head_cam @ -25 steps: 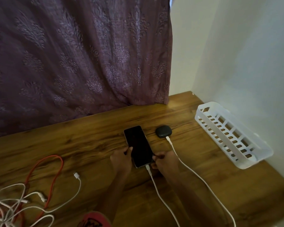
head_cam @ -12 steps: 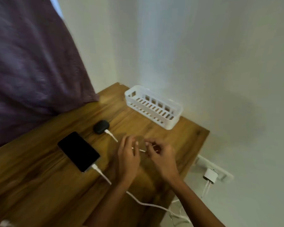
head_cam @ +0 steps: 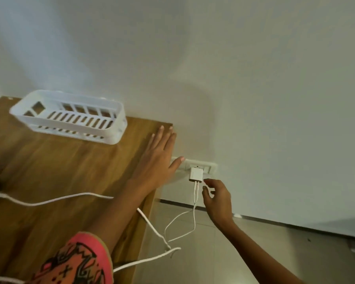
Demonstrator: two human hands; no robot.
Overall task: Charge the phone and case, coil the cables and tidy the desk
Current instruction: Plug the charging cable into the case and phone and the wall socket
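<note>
A white charger block (head_cam: 196,175) sits plugged in the wall socket strip (head_cam: 210,168) beside the desk, with two white cables (head_cam: 194,201) hanging from it. My right hand (head_cam: 216,198) is just right of the block, fingers curled and apart, holding nothing. My left hand (head_cam: 159,158) lies flat and open on the wooden desk (head_cam: 59,173) at its right edge. One white cable (head_cam: 49,200) runs across the desk to the left edge of the view. The phone and the case are out of view.
A white slotted plastic basket (head_cam: 70,116) stands at the desk's far side against the wall. Cable loops (head_cam: 172,228) hang off the desk's right edge above the tiled floor. A pink patterned sleeve (head_cam: 78,261) fills the bottom.
The view has swung right from the phone and case to the wall socket. My hands left the cables; the left now rests on the desk and the right has reached down to the charger.
</note>
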